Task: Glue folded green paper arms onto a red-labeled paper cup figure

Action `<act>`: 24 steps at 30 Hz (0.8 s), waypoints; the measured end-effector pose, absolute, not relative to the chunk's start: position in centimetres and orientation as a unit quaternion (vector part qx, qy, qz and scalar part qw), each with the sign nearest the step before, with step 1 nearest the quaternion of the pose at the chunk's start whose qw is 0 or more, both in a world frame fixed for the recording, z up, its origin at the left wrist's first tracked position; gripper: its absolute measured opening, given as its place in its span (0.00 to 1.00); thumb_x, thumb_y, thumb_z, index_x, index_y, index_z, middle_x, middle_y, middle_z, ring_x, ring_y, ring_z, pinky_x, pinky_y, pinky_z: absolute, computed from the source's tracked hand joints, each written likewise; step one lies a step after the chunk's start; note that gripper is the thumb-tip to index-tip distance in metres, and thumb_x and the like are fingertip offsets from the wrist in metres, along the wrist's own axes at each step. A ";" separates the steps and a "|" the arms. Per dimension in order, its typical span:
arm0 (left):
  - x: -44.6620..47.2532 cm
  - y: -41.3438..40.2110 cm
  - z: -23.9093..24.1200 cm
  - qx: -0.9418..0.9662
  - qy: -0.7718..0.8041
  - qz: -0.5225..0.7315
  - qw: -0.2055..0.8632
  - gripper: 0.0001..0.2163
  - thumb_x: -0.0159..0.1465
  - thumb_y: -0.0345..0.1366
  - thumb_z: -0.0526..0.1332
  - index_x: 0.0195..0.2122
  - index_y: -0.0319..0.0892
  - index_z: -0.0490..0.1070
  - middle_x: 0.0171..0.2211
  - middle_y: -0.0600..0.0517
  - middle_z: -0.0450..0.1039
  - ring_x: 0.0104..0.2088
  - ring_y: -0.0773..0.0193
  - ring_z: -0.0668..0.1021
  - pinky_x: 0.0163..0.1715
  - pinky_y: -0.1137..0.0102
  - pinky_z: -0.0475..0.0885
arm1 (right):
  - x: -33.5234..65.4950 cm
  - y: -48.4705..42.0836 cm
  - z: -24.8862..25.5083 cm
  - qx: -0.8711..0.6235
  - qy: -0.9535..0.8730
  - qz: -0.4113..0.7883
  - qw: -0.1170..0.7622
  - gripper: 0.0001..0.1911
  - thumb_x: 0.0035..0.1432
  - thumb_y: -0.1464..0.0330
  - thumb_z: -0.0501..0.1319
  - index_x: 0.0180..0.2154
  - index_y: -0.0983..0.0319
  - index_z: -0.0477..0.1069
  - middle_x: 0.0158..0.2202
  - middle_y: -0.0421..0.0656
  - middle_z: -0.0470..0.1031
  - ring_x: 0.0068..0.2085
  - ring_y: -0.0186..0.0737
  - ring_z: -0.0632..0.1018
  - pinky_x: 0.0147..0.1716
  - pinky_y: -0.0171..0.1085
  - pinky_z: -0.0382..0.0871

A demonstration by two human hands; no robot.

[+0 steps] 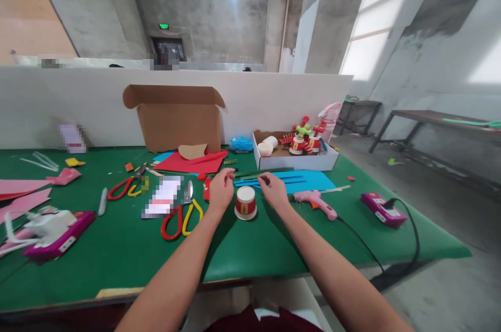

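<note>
A paper cup (246, 203) with a red-and-gold band stands upside down on the green table, between my forearms. To its upper left, my left hand (222, 187) has its fingers drawn together; whatever they may hold is too small to make out. My right hand (274, 190) is curled in a pinch to the cup's upper right, and its fingertips hide anything in them. Narrow blue strips (287, 179) run behind the right hand over a blue sheet (317, 180). A dark green strip (270, 171) lies just beyond both hands. Neither hand touches the cup.
Right of my hand lies a pink glue gun (318, 203), its cord trailing off the table. Scissors (182, 217) and a phone (163, 196) lie left. A white box (297, 163) holds cups and decorated pieces. Purple power strips (383, 210) sit at both sides. A cardboard box (180, 126) stands behind.
</note>
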State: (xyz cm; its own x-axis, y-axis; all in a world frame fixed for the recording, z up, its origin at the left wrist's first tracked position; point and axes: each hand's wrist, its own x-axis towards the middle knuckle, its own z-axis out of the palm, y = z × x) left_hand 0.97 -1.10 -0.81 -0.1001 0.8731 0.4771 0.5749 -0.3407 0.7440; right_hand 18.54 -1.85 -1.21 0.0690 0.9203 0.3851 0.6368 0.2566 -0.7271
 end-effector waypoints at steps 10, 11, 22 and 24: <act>1.5 -1.6 -3.0 0.707 0.520 0.449 0.167 0.16 0.56 0.24 0.51 0.41 0.43 0.73 0.30 0.53 0.78 0.33 0.63 0.78 0.38 0.69 0.72 | 18.7 -2.3 0.0 -0.551 -0.727 0.132 0.388 0.11 0.57 0.67 0.56 0.29 0.58 0.77 0.28 0.40 0.79 0.29 0.38 0.74 0.31 0.34 0.63; 1.4 -1.6 -3.0 0.708 0.523 0.445 0.164 0.16 0.56 0.24 0.52 0.41 0.42 0.74 0.30 0.53 0.78 0.33 0.62 0.78 0.38 0.69 0.72 | 18.9 -2.6 -0.3 -0.558 -0.719 0.134 0.393 0.11 0.57 0.66 0.56 0.29 0.58 0.77 0.28 0.40 0.79 0.29 0.38 0.74 0.31 0.34 0.63; 0.7 -0.8 -2.9 0.704 0.571 0.386 0.170 0.15 0.57 0.25 0.51 0.37 0.41 0.75 0.30 0.51 0.79 0.34 0.60 0.78 0.38 0.68 0.72 | 18.0 0.1 -2.5 -0.612 -0.650 0.093 0.441 0.14 0.60 0.65 0.53 0.33 0.61 0.76 0.32 0.44 0.79 0.33 0.40 0.75 0.35 0.35 0.65; 0.7 -0.8 -2.9 0.703 0.568 0.398 0.159 0.15 0.57 0.25 0.51 0.38 0.41 0.75 0.31 0.51 0.79 0.34 0.61 0.78 0.39 0.68 0.73 | 18.3 0.0 -3.1 -0.616 -0.651 0.088 0.435 0.13 0.60 0.65 0.53 0.33 0.61 0.76 0.32 0.44 0.79 0.34 0.40 0.76 0.36 0.36 0.65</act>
State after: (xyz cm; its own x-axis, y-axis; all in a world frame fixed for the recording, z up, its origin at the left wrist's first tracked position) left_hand 0.67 -0.81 -2.94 0.0390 0.9248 0.3783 0.6720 -0.3044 0.6750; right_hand 18.30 0.02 -3.09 0.1376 0.8784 0.4577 0.7250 0.2255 -0.6508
